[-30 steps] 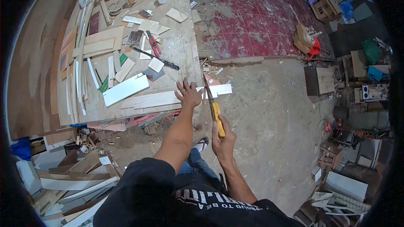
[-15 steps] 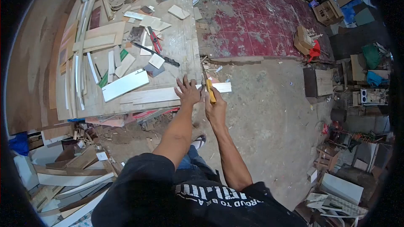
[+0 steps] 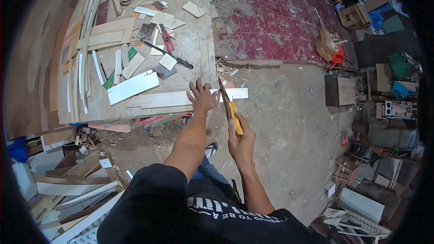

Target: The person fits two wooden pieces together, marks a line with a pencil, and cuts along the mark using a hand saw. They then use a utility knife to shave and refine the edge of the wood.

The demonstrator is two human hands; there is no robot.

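Observation:
My left hand (image 3: 203,97) lies on a long pale wooden board (image 3: 167,100) at the table's right edge, fingers spread and pressing down. The board's end sticks out past the edge. My right hand (image 3: 242,139) is closed round the yellow handle of a handsaw (image 3: 234,116). Its blade runs up and to the left across the overhanging part, just right of my left fingers. Whether a cut goes into the wood is too small to tell. A white board (image 3: 133,88) rests farther left on the table.
The wooden worktable (image 3: 199,40) carries red-handled pliers (image 3: 167,39), a dark slim tool (image 3: 181,62) and several wood offcuts. Scrap wood (image 3: 74,185) is piled at lower left. Cardboard boxes (image 3: 354,18) and a stool (image 3: 347,170) stand at the right.
My right hand has drawn the saw back toward my body, so more of its blade shows. My left hand stays on the board.

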